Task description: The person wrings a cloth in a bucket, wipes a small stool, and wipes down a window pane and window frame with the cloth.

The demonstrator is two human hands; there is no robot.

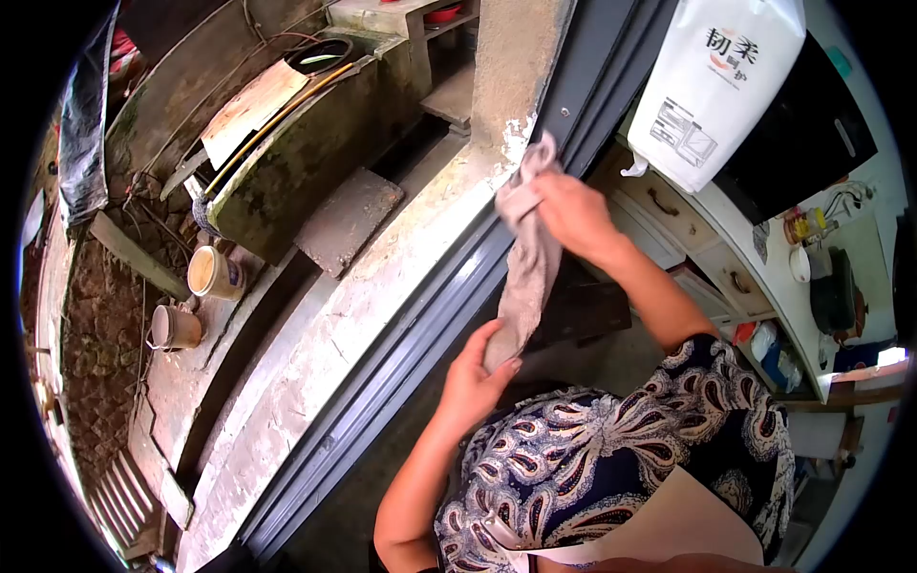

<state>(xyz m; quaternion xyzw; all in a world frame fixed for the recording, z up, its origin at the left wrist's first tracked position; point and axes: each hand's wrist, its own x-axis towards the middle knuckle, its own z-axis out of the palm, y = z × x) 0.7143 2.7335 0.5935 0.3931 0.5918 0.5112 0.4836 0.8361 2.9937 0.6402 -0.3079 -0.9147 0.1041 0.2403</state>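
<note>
A greyish-pink cloth (531, 263) hangs stretched and bunched between my two hands, over the grey metal window track (420, 349). My right hand (573, 215) is closed on its upper part, near the corner where the track meets the upright frame (597, 81). Lower down, my left hand (475, 374) grips the cloth's bottom end between thumb and fingers. Outside the track runs a pale, worn concrete sill (368, 310).
A white printed package (716, 91) hangs at the upper right, above a counter (755, 239) with drawers. Outside are two buckets (216, 273) (177, 328), a square slab (350, 221) and a mossy low wall (277, 181).
</note>
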